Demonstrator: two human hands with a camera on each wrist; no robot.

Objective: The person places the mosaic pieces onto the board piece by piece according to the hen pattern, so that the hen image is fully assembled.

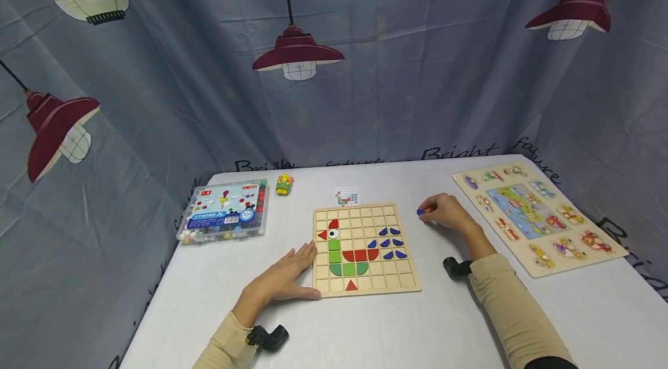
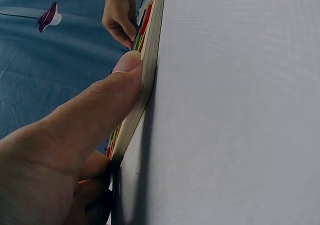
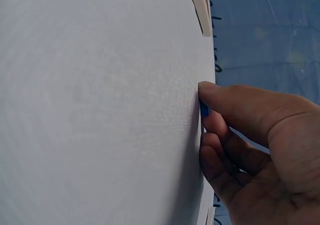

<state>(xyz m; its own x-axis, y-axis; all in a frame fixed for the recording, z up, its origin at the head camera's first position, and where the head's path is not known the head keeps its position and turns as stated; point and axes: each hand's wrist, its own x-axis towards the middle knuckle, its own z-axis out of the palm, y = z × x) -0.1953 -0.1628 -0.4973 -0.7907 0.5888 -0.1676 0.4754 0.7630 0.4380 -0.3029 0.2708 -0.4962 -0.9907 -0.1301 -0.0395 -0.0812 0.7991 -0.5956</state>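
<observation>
A wooden grid board point(image 1: 377, 286) lies on the table, with red, green, white and blue pieces set in its squares in the shape of a bird. My left hand point(image 1: 282, 277) rests at the board's left edge, fingers extended. Its thumb point(image 2: 107, 102) touches the near corner. To the right of the board, my right hand point(image 1: 446, 211) pinches a small blue piece point(image 3: 204, 109) between thumb and fingertips, low over the white tabletop. The fingers cover most of that piece. Behind the board lies a small picture card point(image 1: 346, 196) printed with a similar bird.
A clear plastic case point(image 1: 224, 210) of colourful parts sits at the left, with a small yellow-green toy figure point(image 1: 284, 184) beside it. At the right lies a wooden picture puzzle point(image 1: 537, 212). A grey curtain point(image 1: 334, 119) with printed lamps hangs behind the table.
</observation>
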